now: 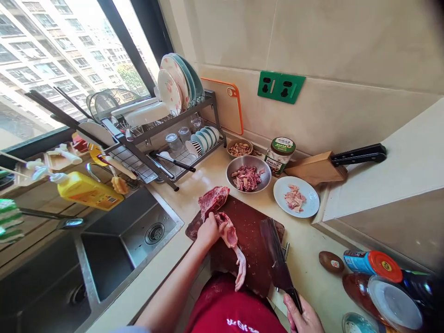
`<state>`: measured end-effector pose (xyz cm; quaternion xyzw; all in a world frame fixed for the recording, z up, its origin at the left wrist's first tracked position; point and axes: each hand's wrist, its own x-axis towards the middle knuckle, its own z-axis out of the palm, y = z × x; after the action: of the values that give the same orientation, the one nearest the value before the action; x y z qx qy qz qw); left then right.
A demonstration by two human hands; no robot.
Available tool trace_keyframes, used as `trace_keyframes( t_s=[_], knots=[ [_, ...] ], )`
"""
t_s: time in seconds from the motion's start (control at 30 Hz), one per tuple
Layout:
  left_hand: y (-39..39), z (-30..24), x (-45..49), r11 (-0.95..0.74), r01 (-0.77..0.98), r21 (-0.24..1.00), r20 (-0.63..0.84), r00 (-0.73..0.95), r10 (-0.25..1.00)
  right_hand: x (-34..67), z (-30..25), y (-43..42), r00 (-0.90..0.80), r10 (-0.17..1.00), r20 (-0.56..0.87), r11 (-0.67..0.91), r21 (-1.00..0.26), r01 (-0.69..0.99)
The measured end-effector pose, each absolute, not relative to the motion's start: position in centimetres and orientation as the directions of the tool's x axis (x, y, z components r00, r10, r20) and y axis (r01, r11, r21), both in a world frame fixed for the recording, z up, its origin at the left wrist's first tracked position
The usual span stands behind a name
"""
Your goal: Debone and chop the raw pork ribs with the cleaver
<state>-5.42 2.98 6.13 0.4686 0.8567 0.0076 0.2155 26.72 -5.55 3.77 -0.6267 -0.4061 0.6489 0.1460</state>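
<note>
My left hand (pixel 208 230) is closed on a piece of raw meat (pixel 227 231), whose pale, skin-covered strip hangs towards the near edge of the brown cutting board (pixel 248 217). Just beyond my fingers, a larger dark red chunk of meat (pixel 213 200) lies over the board's far left corner. The handle of a dark, broad-bladed kitchen knife (pixel 275 254) is wrapped in my right hand (pixel 302 317). Its blade is over the board's right side, apart from the meat; whether it touches the board I cannot tell. Small scraps dot the board.
Behind the board stand a metal bowl of cut meat (pixel 248 180), a plate with pale pieces (pixel 278 196), a wooden bowl (pixel 239 148) and a jar (pixel 279 155). A sink (pixel 169 208) and dish rack (pixel 163 125) are left. Jars (pixel 374 266) line the right; a knife block (pixel 312 167) leans there.
</note>
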Motion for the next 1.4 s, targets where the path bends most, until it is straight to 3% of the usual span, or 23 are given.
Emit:
trace_keyframes(
  t_s=[0.17,0.3,0.43,0.57,0.73,0.97,1.17,1.27,1.4],
  knots=[
    [3.6,4.8,-3.0,0.648,0.694,0.315,-0.284,-0.582,0.762,27.3,4.6,-3.6,-0.269,0.733,-0.625,-0.435,-0.734,0.521],
    [4.5,3.9,-1.3,0.574,0.620,0.535,-0.240,-0.540,0.806,28.0,5.0,-2.7,-0.364,0.789,-0.496,-0.231,-0.788,0.571],
    [4.5,2.0,-0.4,0.444,0.358,0.821,-0.283,-0.421,0.862,28.6,5.0,-2.5,-0.397,0.790,-0.467,-0.220,-0.821,0.527],
    [4.7,1.7,-0.3,0.313,0.019,0.950,-0.301,-0.227,0.926,29.4,5.5,-2.7,-0.377,0.811,-0.447,-0.197,-0.816,0.544],
    [4.9,3.0,-0.6,0.421,-0.340,0.841,-0.420,0.079,0.904,30.1,5.8,-4.4,-0.360,0.876,-0.321,0.013,-0.729,0.684],
    [5.3,3.1,-0.6,0.539,-0.456,0.708,-0.508,0.201,0.838,28.7,5.9,-6.9,-0.361,0.929,-0.084,0.263,-0.537,0.801],
    [5.4,3.2,-0.4,0.565,-0.425,0.707,-0.545,0.180,0.819,27.0,6.3,-6.9,-0.315,0.939,-0.135,0.193,-0.549,0.813],
    [5.7,2.8,-0.4,0.594,-0.430,0.680,-0.558,0.222,0.800,26.3,5.9,-7.2,-0.227,0.950,-0.213,0.072,-0.560,0.825],
    [6.0,2.4,-0.4,0.623,-0.416,0.663,-0.563,0.271,0.781,25.5,5.4,-7.4,-0.154,0.944,-0.292,-0.087,-0.670,0.737]
  ],
)
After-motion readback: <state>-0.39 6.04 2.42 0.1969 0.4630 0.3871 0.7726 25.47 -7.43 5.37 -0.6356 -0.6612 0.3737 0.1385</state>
